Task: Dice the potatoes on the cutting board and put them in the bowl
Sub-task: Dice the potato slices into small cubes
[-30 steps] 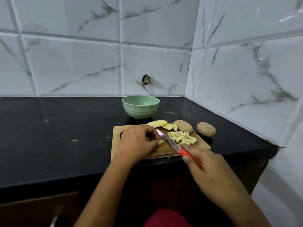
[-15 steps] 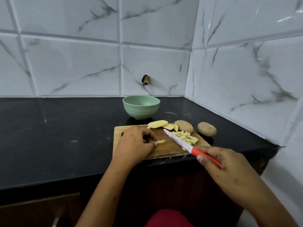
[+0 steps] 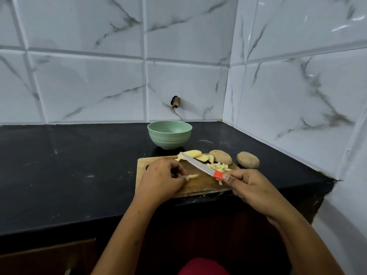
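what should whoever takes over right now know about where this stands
Left hand holds a potato strip on the cutting board.
Right hand grips the knife, blade slanting across the board.
Done: a diced pile on the board.
Left: dice the strip, the slices, the brown potato beside them and the second potato on the counter; fill the bowl, no potato visible inside.

Most of knife handle (image 3: 218, 174) inside right hand (image 3: 253, 188); end of potato strip (image 3: 194, 176) behind left hand (image 3: 161, 180)

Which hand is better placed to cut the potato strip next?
Right: the right hand grips the knife, blade angled over the cutting board, while the left hand holds the potato strip steady.
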